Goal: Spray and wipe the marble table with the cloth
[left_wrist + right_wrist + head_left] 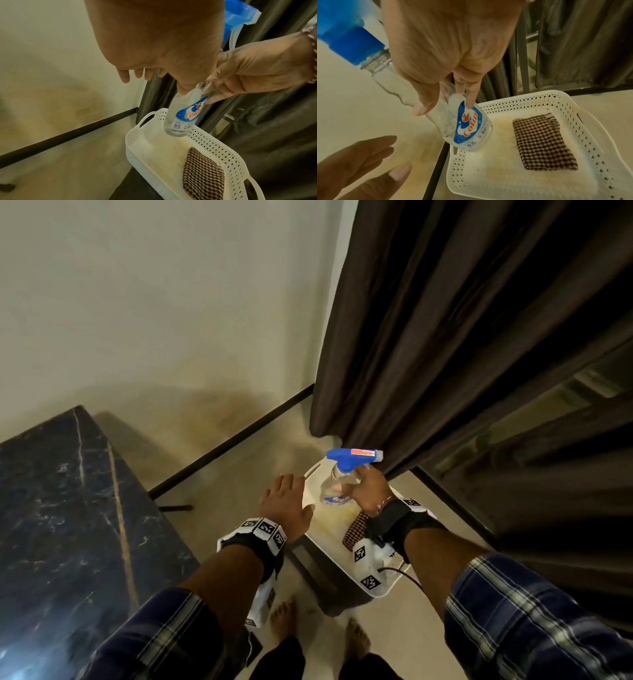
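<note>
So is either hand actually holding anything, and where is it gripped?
The right hand grips the spray bottle around its clear upper body, below the blue trigger head. The left hand holds nothing.

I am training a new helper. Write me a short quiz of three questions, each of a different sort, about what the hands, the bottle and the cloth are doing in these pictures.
1. True or false: the checked cloth lies inside the white basket.
2. Multiple choice: the spray bottle is
A. standing on the marble table
B. gripped by the right hand above the basket
C. gripped by the left hand
3. Fill in: the left hand holds ____.

Key
1. True; it lies flat on the basket floor.
2. B; the bottle's base is clear of the basket floor.
3. Nothing; its fingers are straight, beside the bottle.
</note>
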